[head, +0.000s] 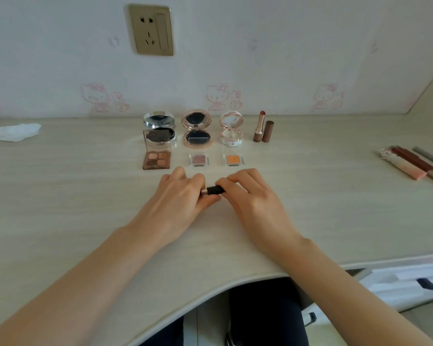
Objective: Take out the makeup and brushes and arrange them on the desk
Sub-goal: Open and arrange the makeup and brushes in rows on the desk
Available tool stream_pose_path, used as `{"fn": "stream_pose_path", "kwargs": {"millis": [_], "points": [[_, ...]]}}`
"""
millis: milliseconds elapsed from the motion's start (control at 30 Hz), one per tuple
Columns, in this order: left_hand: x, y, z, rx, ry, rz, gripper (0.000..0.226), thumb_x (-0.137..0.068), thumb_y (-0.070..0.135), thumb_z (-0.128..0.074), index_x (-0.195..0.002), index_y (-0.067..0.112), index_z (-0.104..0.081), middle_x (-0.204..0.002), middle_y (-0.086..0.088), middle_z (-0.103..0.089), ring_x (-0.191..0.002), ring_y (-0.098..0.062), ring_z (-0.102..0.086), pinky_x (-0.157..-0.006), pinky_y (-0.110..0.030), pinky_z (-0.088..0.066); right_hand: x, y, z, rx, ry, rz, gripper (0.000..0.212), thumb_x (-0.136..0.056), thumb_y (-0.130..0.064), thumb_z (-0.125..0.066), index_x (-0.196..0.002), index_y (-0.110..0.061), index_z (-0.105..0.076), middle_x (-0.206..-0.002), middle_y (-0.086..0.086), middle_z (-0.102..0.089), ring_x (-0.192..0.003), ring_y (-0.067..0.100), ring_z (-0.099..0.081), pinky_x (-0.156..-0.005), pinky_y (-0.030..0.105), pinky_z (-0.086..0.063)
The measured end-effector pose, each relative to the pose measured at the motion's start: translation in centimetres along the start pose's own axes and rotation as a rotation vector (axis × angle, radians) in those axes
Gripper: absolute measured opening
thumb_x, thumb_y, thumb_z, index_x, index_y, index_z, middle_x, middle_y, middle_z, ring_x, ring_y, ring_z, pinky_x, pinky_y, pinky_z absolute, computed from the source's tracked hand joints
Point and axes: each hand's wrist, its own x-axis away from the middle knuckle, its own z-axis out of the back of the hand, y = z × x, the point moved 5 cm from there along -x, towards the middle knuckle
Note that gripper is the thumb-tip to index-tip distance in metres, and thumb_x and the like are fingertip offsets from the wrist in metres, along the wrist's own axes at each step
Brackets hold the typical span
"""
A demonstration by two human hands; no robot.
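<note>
Both hands, left hand (pixel 178 196) and right hand (pixel 245 193), pinch black lipstick tube (pixel 214 190); open compacts (pixel 197 129), palettes (pixel 157 159) behind; wands (pixel 410 166) far right.

Both bare forearms are extended from the near edge toward the middle. The left hand (pixel 179 196) and right hand (pixel 245 196) are brought together, palms down, fingers curled. A small dark tube (pixel 214 190) is gripped between them, one end in each hand.
</note>
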Motion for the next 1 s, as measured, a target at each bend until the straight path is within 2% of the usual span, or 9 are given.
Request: {"fn": "stream_pose_path", "kwargs": {"millis": [100, 167, 300, 400, 533, 633, 800, 933, 1000], "points": [[0.2, 0.2, 0.5, 0.069, 0.042, -0.039, 0.033, -0.086, 0.044, -0.060, -0.084, 0.012, -0.052, -0.074, 0.021, -0.028, -0.078, -0.014, -0.034, -0.073, -0.032, -0.035, 0.0, 0.0, 0.2, -0.060, 0.015, -0.029, 0.023, -0.084, -0.001, -0.068, -0.107, -0.003, -0.069, -0.094, 0.011, -0.064, -0.088, 0.031, -0.059, -0.067, 0.040, -0.052], [0.1, -0.1, 0.0, 0.094, 0.008, -0.021, 0.036, -0.086, 0.050, -0.055, -0.088, 0.014, -0.049, -0.075, 0.021, -0.031, -0.083, -0.012, -0.034, -0.075, -0.030, -0.034, 0.1, 0.4, 0.4, -0.150, 0.027, -0.076, 0.025, -0.086, -0.003, -0.066, -0.112, -0.004, -0.067, -0.097, 0.008, -0.064, -0.091, 0.027, -0.057, -0.073, 0.037, -0.050], [-0.2, -1.0, -0.3, 0.167, 0.027, 0.042, 0.036, -0.088, 0.052, -0.040, -0.088, 0.016, -0.046, -0.073, 0.013, -0.040, -0.085, -0.014, -0.036, -0.068, -0.030, -0.030, 0.3, 1.4, 0.7, -0.357, 0.036, -0.275, 0.034, -0.087, -0.010, -0.066, -0.118, -0.019, -0.057, -0.095, -0.008, -0.057, -0.090, 0.000, -0.050, -0.080, 0.014, -0.042], [-0.1, -1.7, -0.2, 0.271, 0.115, 0.069, 0.022, -0.094, 0.036, -0.037, -0.091, 0.017, -0.048, -0.075, 0.011, -0.045, -0.082, -0.017, -0.041, -0.069, -0.032, -0.035, 0.4, 1.6, 1.1, -0.409, 0.076, -0.317, 0.028, -0.085, -0.006, -0.066, -0.108, -0.019, -0.057, -0.093, -0.010, -0.055, -0.084, -0.003, -0.049, -0.076, 0.007, -0.038], [0.0, -2.3, -0.4, 0.391, 0.131, 0.113, 0.009, -0.094, 0.031, -0.036, -0.094, 0.027, -0.044, -0.077, 0.010, -0.046, -0.075, -0.007, -0.043, -0.062, -0.015, -0.030, 0.3, 1.8, 1.4, -0.483, 0.111, -0.372, 0.023, -0.084, -0.003, -0.064, -0.101, -0.018, -0.062, -0.093, -0.006, -0.056, -0.080, 0.007, -0.054, -0.073, 0.012, -0.044], [0.0, -2.4, -1.0, 0.452, 0.082, 0.162, 0.006, -0.094, 0.030, -0.043, -0.094, 0.030, -0.049, -0.080, 0.008, -0.052, -0.068, -0.004, -0.045, -0.060, -0.013, -0.032, 0.3, 2.5, 1.4, -0.602, 0.117, -0.479, 0.019, -0.085, -0.006, -0.063, -0.097, -0.021, -0.061, -0.095, -0.005, -0.061, -0.088, 0.008, -0.059, -0.074, 0.015, -0.048], [-0.7, -1.0, -0.8, 0.534, 0.090, 0.173, 0.009, -0.089, 0.022, -0.059, -0.094, 0.028, -0.063, -0.093, 0.014, -0.063, -0.096, -0.005, -0.056, -0.084, -0.018, -0.042, 0.2, 3.9, 1.4, -0.781, 0.063, -0.610, 0.018, -0.086, -0.004, -0.060, -0.097, -0.019, -0.062, -0.091, -0.012, -0.070, -0.095, 0.007, -0.066, -0.080, 0.029, -0.055], [-2.1, 0.6, -0.8, 0.624, 0.040, 0.187, 0.009, -0.084, 0.020, -0.067, -0.086, 0.029, -0.067, -0.085, 0.014, -0.065, -0.089, -0.006, -0.059, -0.075, -0.022, -0.046, 0.1, 5.7, 2.7, -0.787, 0.066, -0.611, 0.024, -0.088, -0.005, -0.055, -0.101, -0.024, -0.062, -0.086, -0.008, -0.070, -0.088, 0.008, -0.067, -0.074, 0.029, -0.057], [-3.3, 1.4, -0.9, 0.668, 0.051, 0.198, 0.010, -0.082, 0.018, -0.069, -0.083, 0.028, -0.068, -0.083, 0.010, -0.066, -0.082, -0.007, -0.061, -0.066, -0.017, -0.046, 0.1, 7.1, 3.2, -0.762, 0.052, -0.631, 0.025, -0.089, -0.006, -0.053, -0.103, -0.025, -0.062, -0.085, -0.007, -0.070, -0.086, 0.005, -0.066, -0.073, 0.028, -0.057]]}}
